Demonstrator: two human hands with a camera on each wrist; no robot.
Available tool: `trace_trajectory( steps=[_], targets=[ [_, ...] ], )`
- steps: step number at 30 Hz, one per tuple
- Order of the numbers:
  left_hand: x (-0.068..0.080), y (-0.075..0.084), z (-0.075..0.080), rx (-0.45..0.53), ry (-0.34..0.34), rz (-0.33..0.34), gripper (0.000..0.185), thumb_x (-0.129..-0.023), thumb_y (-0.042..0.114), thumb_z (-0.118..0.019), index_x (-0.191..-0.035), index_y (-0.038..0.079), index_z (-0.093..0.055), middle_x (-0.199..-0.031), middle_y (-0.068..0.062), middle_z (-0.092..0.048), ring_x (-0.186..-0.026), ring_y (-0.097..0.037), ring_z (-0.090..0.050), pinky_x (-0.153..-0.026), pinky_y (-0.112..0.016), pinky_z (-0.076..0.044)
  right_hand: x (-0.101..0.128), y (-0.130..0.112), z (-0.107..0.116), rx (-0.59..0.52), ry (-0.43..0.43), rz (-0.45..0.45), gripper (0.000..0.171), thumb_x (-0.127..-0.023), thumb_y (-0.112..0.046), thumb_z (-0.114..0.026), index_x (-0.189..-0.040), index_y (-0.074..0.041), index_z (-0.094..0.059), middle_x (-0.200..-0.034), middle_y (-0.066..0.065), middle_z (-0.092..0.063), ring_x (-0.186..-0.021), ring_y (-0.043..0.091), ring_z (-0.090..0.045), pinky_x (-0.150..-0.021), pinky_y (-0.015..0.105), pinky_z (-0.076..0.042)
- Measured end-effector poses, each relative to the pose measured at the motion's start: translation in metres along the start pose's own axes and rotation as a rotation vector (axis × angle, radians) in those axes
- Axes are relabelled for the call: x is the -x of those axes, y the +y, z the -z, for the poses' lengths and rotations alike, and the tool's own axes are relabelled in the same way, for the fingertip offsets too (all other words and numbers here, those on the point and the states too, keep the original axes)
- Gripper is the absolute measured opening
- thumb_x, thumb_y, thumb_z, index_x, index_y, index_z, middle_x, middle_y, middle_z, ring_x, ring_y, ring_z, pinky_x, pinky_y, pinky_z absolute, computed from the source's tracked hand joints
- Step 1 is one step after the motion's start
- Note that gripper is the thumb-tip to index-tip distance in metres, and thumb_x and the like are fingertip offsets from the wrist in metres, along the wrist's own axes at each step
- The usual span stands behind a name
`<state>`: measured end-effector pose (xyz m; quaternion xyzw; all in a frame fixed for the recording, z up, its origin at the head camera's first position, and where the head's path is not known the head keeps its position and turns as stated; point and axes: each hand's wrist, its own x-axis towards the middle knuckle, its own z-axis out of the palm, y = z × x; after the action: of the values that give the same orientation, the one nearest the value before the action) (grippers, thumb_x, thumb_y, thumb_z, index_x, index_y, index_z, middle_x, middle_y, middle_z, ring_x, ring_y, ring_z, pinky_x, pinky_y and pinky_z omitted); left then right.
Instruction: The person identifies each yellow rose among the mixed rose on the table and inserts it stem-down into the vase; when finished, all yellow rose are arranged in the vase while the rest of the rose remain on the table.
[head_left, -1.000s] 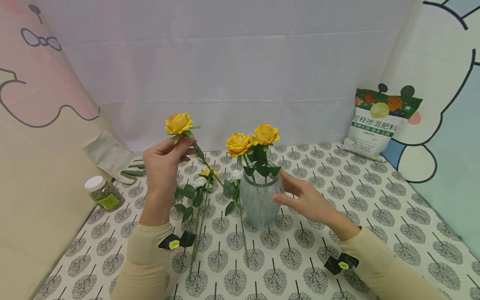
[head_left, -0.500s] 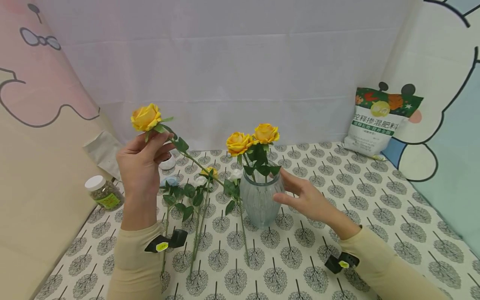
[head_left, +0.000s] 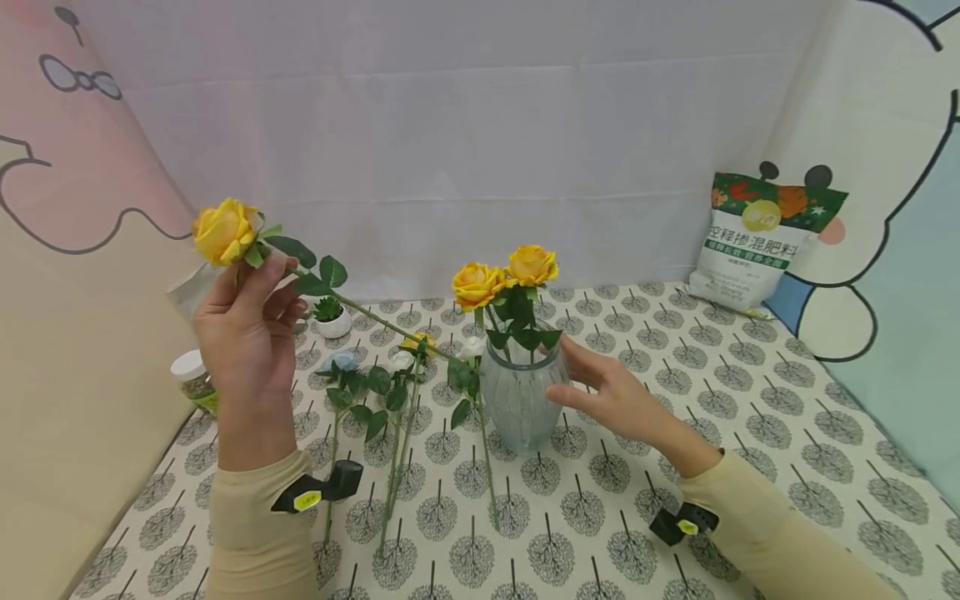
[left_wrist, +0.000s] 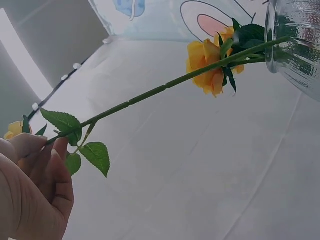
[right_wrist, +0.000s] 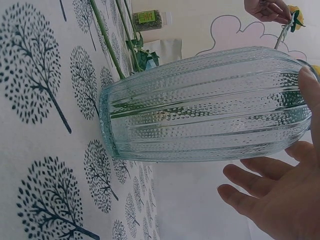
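Four yellow roses (head_left: 227, 235), two white flowers (head_left: 401, 362), one blue flower (head_left: 341, 362). One glass vase (head_left: 522, 406), one jar (head_left: 193, 379), one potted plant (head_left: 332, 322), one bag (head_left: 738, 271), one tablecloth (head_left: 585, 558), one pale cloth piece (head_left: 187, 290). Two wrist cameras (head_left: 344, 481). One left hand (head_left: 251, 342), one right hand (head_left: 617, 397).

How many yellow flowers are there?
4. One yellow flower is pinched in the left hand, two yellow flowers stand in the vase, and another yellow flower lies on the tablecloth. Others could be hidden.

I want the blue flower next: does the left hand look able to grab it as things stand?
Probably not yet: the left hand pinches a yellow rose, though the way to the blue flower looks free.
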<state>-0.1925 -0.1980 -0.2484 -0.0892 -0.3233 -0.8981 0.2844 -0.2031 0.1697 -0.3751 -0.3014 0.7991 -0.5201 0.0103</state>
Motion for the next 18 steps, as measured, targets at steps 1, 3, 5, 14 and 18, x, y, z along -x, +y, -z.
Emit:
trace_trajectory(
  steps=[1,3,5,14,18],
  targets=[
    [0.000,0.001,0.000,0.012,0.004,0.001,0.028,-0.081,-0.014,-0.076,-0.108,-0.010,-0.070,-0.080,-0.019,-0.072,-0.054,-0.024,-0.069,-0.045,-0.026,-0.051,0.000,0.000,0.000,0.003,0.000,-0.001,0.085,-0.096,-0.032,-0.068,-0.156,0.003,-0.020,-0.157,0.021,-0.032,-0.134,0.039,-0.047,-0.110,0.051,-0.038],
    [0.001,0.003,0.000,0.047,0.015,-0.004,0.025,-0.081,-0.014,-0.075,-0.105,-0.010,-0.070,-0.080,-0.019,-0.070,-0.053,-0.025,-0.067,-0.045,-0.027,-0.049,0.000,0.000,0.000,0.010,0.000,0.001,0.085,-0.096,-0.033,-0.068,-0.156,0.002,-0.020,-0.156,0.021,-0.032,-0.134,0.038,-0.048,-0.110,0.051,-0.038],
    [0.002,0.004,-0.002,0.080,0.024,-0.020,0.021,-0.082,-0.014,-0.075,-0.102,-0.010,-0.069,-0.081,-0.020,-0.069,-0.051,-0.026,-0.064,-0.045,-0.027,-0.048,0.000,0.000,0.000,0.012,0.001,0.003,0.085,-0.096,-0.034,-0.068,-0.156,0.002,-0.020,-0.156,0.021,-0.033,-0.134,0.038,-0.048,-0.110,0.051,-0.037],
    [0.009,-0.003,-0.013,0.166,0.037,-0.032,0.016,-0.082,-0.014,-0.075,-0.096,-0.009,-0.071,-0.083,-0.019,-0.068,-0.054,-0.027,-0.066,-0.045,-0.028,-0.050,0.001,0.000,0.000,-0.003,0.004,0.004,0.086,-0.096,-0.034,-0.068,-0.156,0.002,-0.019,-0.156,0.021,-0.032,-0.134,0.039,-0.047,-0.110,0.052,-0.037],
    [0.015,-0.009,-0.015,0.146,-0.007,-0.051,0.015,-0.081,-0.013,-0.076,-0.095,-0.010,-0.071,-0.082,-0.021,-0.070,-0.056,-0.026,-0.068,-0.046,-0.028,-0.054,0.001,0.001,0.000,0.000,0.003,0.007,0.086,-0.096,-0.034,-0.068,-0.156,0.003,-0.019,-0.156,0.021,-0.032,-0.134,0.039,-0.047,-0.110,0.052,-0.037]
  ],
)
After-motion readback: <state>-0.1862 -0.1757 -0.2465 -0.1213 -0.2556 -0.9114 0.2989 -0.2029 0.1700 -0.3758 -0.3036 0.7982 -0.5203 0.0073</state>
